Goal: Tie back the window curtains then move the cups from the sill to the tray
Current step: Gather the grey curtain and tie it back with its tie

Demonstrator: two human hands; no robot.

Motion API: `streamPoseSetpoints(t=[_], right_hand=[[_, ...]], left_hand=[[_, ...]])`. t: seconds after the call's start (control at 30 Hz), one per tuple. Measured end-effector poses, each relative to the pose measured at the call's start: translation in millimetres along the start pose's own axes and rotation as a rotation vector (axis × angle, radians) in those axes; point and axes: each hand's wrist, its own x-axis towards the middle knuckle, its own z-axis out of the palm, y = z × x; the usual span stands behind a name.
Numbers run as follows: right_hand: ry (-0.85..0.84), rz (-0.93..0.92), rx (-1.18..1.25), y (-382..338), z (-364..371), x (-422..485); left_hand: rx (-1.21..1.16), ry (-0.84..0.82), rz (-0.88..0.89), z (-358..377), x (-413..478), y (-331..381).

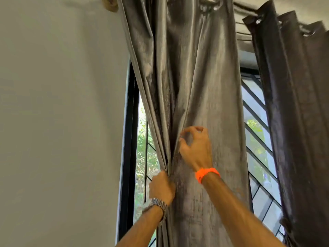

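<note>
A grey, shiny left curtain (192, 82) hangs from eyelets on a rod and is gathered toward the middle of the view. My left hand (161, 188), with a metal watch at the wrist, grips the bunched folds at the curtain's left edge. My right hand (195, 147), with an orange band at the wrist, is higher up against the fabric, fingers curled and pinching a fold. A darker right curtain (293, 107) hangs at the far right. No cups, sill or tray are in view.
A plain pale wall (62, 113) fills the left. The black window frame (129, 139) and a diagonal grille (256, 125) show between the curtains, with greenery outside. The curtain rod (243, 8) runs along the top.
</note>
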Motion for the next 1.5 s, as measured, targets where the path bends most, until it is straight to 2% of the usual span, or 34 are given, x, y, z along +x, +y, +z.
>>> streamPoseSetpoints(t=[0.13,0.3,0.47,0.67,1.0,1.3,1.5], right_hand=[[-0.074,0.000,-0.029,-30.6,9.6,81.2],[-0.120,0.044,-0.071,-45.6,29.0,135.3],[-0.032,0.139,-0.037,-43.7,42.1,138.4],[-0.026,0.000,-0.191,-49.6,56.8,141.0],[-0.084,-0.217,-0.388,-103.0,92.4,140.0],[-0.251,-0.364,-0.407,-184.6,137.7,114.9],[-0.228,-0.355,-0.351,-197.1,138.3,110.3]], left_hand=[[0.007,0.014,0.002,3.6,1.9,-1.2],[0.004,0.014,0.024,5.0,4.1,-4.4],[-0.019,-0.003,0.034,4.8,5.8,-8.5],[-0.035,-0.029,0.060,0.5,6.2,-7.4],[0.058,-0.066,0.030,-22.8,6.4,1.6],[-0.015,-0.035,-0.011,-62.1,16.2,-25.6],[-0.006,-0.016,-0.021,-74.8,16.8,-45.1]])
